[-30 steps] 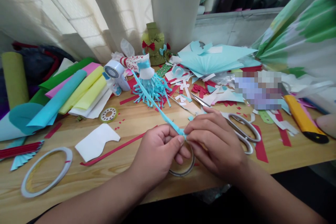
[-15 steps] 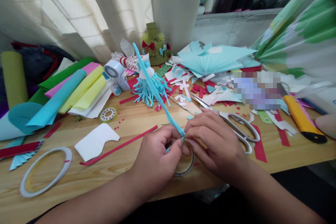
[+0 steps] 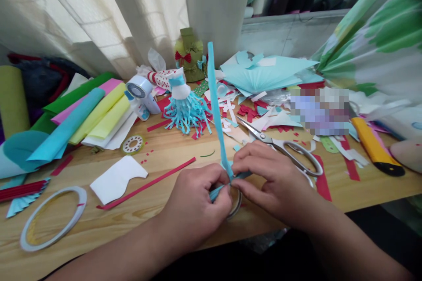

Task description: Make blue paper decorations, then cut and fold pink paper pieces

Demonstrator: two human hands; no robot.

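Both my hands meet over the wooden table's front edge. My left hand and my right hand pinch the lower end of a long blue paper strip, which stands nearly upright between them. Its bottom is folded under my fingertips. A small tape ring lies on the table beneath my hands, partly hidden. Silver scissors lie just beyond my right hand.
A blue fringed paper figure, a white tape dispenser, rolled coloured sheets, a large tape ring, a white cutout, a red strip, paper scraps and a yellow cutter surround my hands.
The blue strip has swung from leaning far left to nearly upright. My hands have closed tighter together on its lower end, folding it.
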